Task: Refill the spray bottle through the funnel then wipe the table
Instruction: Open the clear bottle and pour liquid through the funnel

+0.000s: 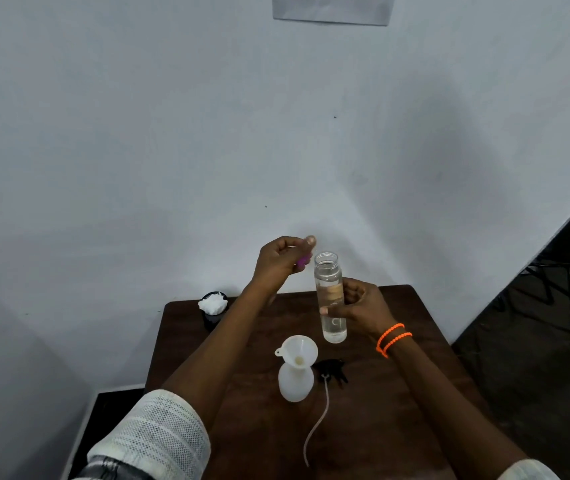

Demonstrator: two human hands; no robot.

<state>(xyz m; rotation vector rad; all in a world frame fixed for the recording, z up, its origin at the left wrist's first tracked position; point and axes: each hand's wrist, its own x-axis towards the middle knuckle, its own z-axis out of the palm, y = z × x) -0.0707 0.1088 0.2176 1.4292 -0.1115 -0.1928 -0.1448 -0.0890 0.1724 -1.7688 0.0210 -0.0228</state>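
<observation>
While the right hand [359, 303] grips a clear cylindrical bottle [330, 296], the left hand [281, 259] pinches a purple cap [303, 260]. Below both, a white funnel [299, 351] sits in the translucent spray bottle [295, 381].

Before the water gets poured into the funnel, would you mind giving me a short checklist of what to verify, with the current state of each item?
1. Clear bottle uncapped: ok, mouth open, purple cap gripped in left hand.
2. Right hand holds the clear bottle firmly: ok.
3. Funnel seated in white spray bottle: ok, upright.
4. Sprayer head removed: ok, lying beside it, tube trailing.
5. Clear bottle's mouth over the funnel: not ok, held upright behind it.
6. White cloth ready: ok, at table corner.
</observation>
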